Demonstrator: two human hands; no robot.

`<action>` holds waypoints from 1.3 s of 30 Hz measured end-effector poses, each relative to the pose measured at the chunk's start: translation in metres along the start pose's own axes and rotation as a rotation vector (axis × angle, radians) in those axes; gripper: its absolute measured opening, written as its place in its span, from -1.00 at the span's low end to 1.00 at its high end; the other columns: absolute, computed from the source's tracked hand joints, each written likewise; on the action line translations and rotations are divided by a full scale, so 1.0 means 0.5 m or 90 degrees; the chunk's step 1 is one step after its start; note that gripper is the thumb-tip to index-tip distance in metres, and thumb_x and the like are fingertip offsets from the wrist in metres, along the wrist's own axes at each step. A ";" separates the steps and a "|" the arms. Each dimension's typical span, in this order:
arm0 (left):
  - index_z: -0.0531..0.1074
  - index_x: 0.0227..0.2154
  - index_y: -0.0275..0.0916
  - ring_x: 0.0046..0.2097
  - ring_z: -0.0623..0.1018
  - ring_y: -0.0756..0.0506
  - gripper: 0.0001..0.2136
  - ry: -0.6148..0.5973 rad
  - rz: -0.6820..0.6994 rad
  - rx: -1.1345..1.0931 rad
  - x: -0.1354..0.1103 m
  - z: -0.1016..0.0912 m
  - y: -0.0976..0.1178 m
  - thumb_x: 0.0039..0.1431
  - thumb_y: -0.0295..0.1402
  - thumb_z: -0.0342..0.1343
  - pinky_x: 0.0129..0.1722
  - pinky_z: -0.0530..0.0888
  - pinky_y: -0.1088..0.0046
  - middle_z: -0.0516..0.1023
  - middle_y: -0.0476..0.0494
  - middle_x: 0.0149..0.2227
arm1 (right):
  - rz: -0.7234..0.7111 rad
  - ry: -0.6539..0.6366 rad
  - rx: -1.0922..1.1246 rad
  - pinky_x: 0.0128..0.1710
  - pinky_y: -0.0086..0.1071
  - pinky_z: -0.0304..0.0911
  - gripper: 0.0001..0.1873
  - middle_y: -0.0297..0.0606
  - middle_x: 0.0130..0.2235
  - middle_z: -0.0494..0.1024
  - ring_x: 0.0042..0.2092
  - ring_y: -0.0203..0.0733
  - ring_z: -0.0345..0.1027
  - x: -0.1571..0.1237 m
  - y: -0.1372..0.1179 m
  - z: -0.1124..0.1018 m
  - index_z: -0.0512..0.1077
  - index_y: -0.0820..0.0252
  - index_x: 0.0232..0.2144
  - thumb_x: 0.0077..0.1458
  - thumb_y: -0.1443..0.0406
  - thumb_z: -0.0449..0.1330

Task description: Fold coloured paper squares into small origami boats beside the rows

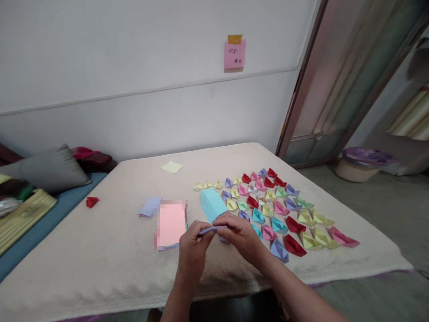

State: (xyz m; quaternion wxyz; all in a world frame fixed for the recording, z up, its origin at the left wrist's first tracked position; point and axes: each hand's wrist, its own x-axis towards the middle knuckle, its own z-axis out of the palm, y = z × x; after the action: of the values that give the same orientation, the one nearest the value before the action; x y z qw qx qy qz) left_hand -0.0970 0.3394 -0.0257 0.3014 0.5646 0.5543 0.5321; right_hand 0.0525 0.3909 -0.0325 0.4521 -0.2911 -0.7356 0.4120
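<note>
My left hand (193, 245) and my right hand (238, 232) meet over the cloth-covered table (100, 259), both pinching a folded lilac paper (210, 230) between their fingertips. Just behind the hands lies a curved light-blue sheet (211, 203). A pink paper stack (170, 223) sits to the left of my hands. To the right spread several folded paper boats (284, 210) in red, yellow, pink, green, blue and lilac.
A loose lilac sheet (149, 206), a yellow sheet (172, 167) and a red paper piece (91, 201) lie on the table. Cushions (50, 170) sit at the left. A pink note (234, 53) hangs on the wall. A glass door and a basin (362, 163) are at right.
</note>
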 end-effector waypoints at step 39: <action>0.44 -0.65 -0.25 -0.55 0.28 0.01 -0.82 -0.021 -0.130 -0.071 0.005 -0.010 -0.024 -0.04 -0.31 0.19 -0.53 0.19 0.52 0.33 0.04 -0.67 | 0.031 0.128 -0.053 -0.35 -0.38 0.22 -0.88 -0.27 -0.35 0.46 -0.33 -0.19 0.32 0.000 -0.022 -0.001 0.44 0.15 -0.35 -0.02 0.39 0.19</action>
State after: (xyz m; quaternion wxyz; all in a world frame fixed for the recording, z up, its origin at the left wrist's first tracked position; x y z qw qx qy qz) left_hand -0.1059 0.3432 -0.0350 0.3942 0.4964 0.5730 0.5194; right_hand 0.0525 0.3857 -0.0228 0.5010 -0.3677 -0.6956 0.3605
